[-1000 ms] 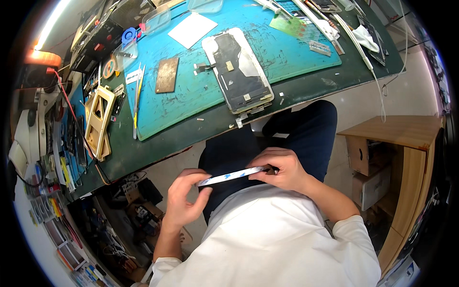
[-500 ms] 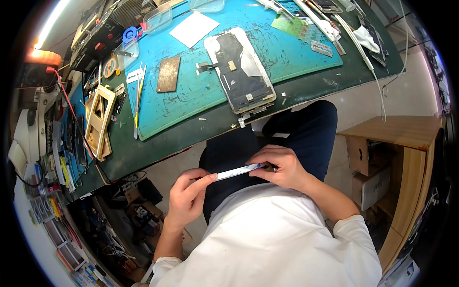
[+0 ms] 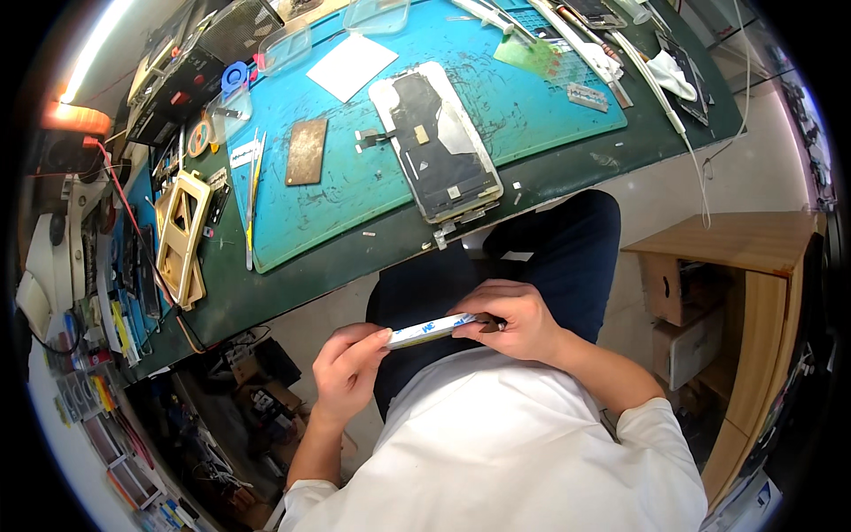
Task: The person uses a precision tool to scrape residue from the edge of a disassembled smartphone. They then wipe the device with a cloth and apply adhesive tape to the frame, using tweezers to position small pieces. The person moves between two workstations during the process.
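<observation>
Above my lap, my left hand (image 3: 348, 371) pinches one end of a flat, narrow white piece with blue printed marks (image 3: 422, 332). At the opposite end my right hand (image 3: 521, 321) grips it between thumb and fingers. A small dark part (image 3: 490, 322) shows by the right fingertips; what it is, I cannot make out. Beyond my hands, a phone screen assembly (image 3: 436, 146) lies back side up across the near edge of the blue mat (image 3: 332, 208), with a flex cable at its left side. Neither hand touches it.
On the mat lie a brown metal plate (image 3: 307, 152), a white square sheet (image 3: 353, 66) and tweezers (image 3: 254, 204). Gold metal frames (image 3: 183, 235) stand at the left. A white cable (image 3: 706, 182) hangs off the bench at the right, above a wooden cabinet (image 3: 727, 241).
The white piece has tilted so more of its blue-marked face shows. My hands keep hold of both ends and have shifted slightly. The bench view has moved a little down and left.
</observation>
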A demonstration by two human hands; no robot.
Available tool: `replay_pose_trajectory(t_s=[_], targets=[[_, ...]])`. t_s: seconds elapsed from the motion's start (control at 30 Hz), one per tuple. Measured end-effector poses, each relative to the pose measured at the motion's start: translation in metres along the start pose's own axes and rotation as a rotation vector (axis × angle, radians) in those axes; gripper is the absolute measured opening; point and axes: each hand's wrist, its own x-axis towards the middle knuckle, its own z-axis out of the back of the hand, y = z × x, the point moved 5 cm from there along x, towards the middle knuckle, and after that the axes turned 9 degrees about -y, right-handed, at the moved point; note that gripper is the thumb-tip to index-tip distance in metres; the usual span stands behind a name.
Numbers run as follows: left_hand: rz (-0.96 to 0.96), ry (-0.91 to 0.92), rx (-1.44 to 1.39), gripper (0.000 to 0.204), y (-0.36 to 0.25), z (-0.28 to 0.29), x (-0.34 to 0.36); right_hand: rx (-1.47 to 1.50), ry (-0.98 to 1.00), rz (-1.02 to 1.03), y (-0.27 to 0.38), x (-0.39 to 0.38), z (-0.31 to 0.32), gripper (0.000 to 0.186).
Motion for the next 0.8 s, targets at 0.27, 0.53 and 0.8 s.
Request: replay_pose_trajectory(t_s=[0.27, 0.53, 0.8], targets=[[0.156, -0.061, 0.094, 0.021, 0.032, 0.009, -0.021, 0.004, 0.006, -0.023, -0.007, 0.0, 0.003, 0.023], [0.304, -0.025, 0.001, 0.019, 0.04, 0.011, -0.028, -0.049, 0.039, -0.136, -0.016, -0.007, 0.009, 0.025], [0.144, 0.082, 0.022, 0.024, 0.008, 0.007, 0.002, 0.005, 0.038, -0.083, -0.009, -0.008, 0.003, 0.027]])
